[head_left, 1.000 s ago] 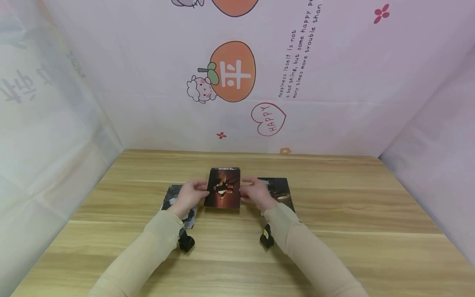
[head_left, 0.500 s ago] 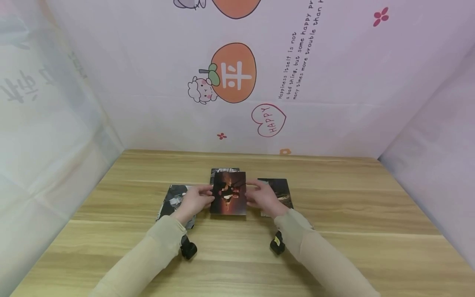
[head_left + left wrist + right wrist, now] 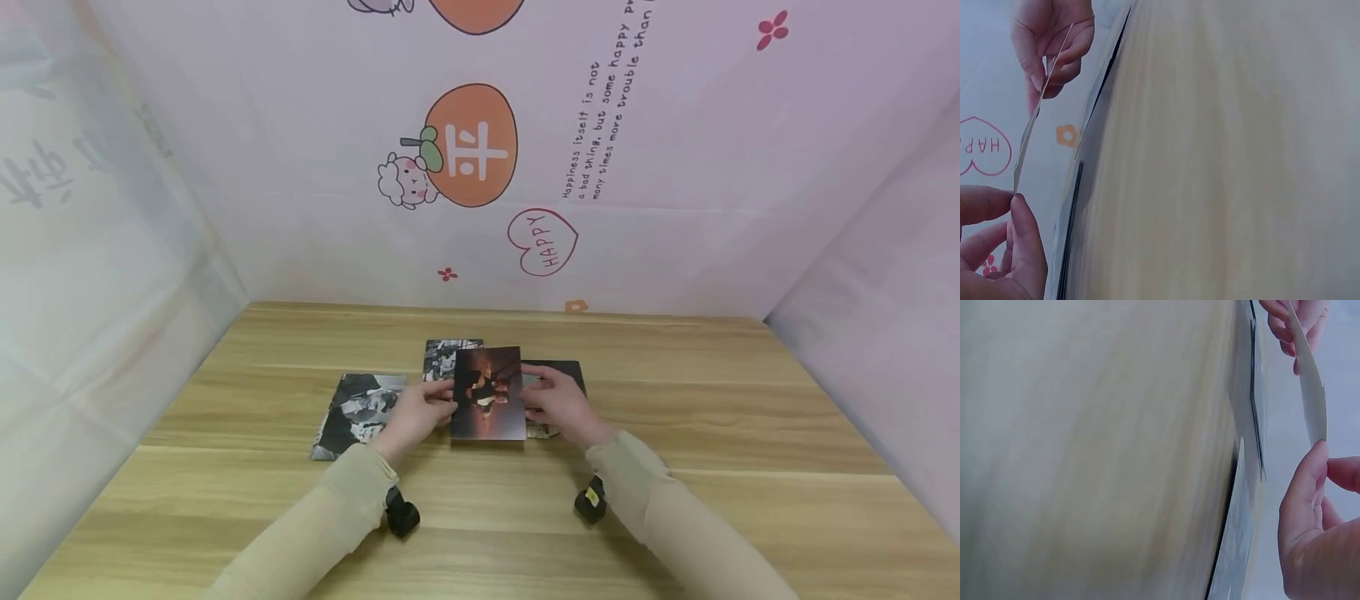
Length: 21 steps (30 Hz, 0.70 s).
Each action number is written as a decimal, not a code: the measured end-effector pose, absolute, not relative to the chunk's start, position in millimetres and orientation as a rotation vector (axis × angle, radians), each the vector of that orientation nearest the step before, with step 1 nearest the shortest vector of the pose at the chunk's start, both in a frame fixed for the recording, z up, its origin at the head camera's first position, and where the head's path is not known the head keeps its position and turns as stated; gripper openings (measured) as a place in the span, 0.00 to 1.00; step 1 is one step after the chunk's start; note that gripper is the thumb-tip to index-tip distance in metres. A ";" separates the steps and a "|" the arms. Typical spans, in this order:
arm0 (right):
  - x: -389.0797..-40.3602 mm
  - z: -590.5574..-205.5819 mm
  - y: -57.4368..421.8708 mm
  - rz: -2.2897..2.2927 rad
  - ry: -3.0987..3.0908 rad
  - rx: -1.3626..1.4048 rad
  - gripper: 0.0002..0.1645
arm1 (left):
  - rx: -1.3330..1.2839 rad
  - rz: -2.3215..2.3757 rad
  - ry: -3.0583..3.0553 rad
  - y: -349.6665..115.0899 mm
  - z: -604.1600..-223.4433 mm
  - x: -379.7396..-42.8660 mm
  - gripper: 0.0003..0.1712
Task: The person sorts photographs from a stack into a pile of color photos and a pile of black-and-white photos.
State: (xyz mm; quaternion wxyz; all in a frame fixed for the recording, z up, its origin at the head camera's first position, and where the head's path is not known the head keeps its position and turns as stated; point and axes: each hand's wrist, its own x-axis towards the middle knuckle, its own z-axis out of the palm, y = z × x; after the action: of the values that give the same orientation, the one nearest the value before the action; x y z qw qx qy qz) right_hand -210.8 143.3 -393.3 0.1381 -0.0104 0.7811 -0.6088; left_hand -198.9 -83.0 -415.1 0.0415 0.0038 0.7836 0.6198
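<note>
A dark photo card [image 3: 487,396] with figures against a reddish glow is held up between both hands. My left hand [image 3: 416,417] pinches its left edge between thumb and fingers; my right hand [image 3: 558,406] does the same at the right edge. Seen edge-on in the left wrist view, the slightly bowed card [image 3: 1029,137] is raised off the tabletop. Behind it lies a black-and-white photo card [image 3: 442,357], partly covered in the head view. Another black-and-white card [image 3: 360,408] lies beside my left hand. A darker card [image 3: 573,371] is partly hidden behind my right hand.
The wood-grain table [image 3: 720,450] runs back to a white printed cloth [image 3: 675,167], with more cloth along both sides. Small black wrist cameras [image 3: 402,515] hang under the sleeves.
Both hands have lifted the dark photo card off the spot at the back middle and carried it right and slightly nearer, uncovering part of the black-and-white card beneath. More of the left card shows.
</note>
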 end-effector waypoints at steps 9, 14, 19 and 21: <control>-208.1 -392.5 165.1 -1.748 2.248 0.032 0.29 | 0.084 1.901 2.351 -63.3 -414.2 -196.2 0.25; -207.8 -392.0 177.0 -1.722 2.255 0.052 0.30 | 0.121 1.909 2.313 -53.1 -415.1 -198.3 0.26; -208.3 -392.1 188.6 -1.741 2.246 0.039 0.31 | 0.145 1.934 2.291 -41.7 -417.1 -202.5 0.26; -208.6 -393.4 193.4 -1.756 2.244 0.048 0.31 | 0.156 1.953 2.277 -36.3 -418.1 -204.2 0.26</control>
State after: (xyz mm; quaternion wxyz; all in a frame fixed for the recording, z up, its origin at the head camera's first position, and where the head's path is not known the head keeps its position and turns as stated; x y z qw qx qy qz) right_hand -208.6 193.4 -393.4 0.1454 0.0168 0.7791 -0.6096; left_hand -204.2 -36.3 -418.1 0.0690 0.0517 0.7563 0.6486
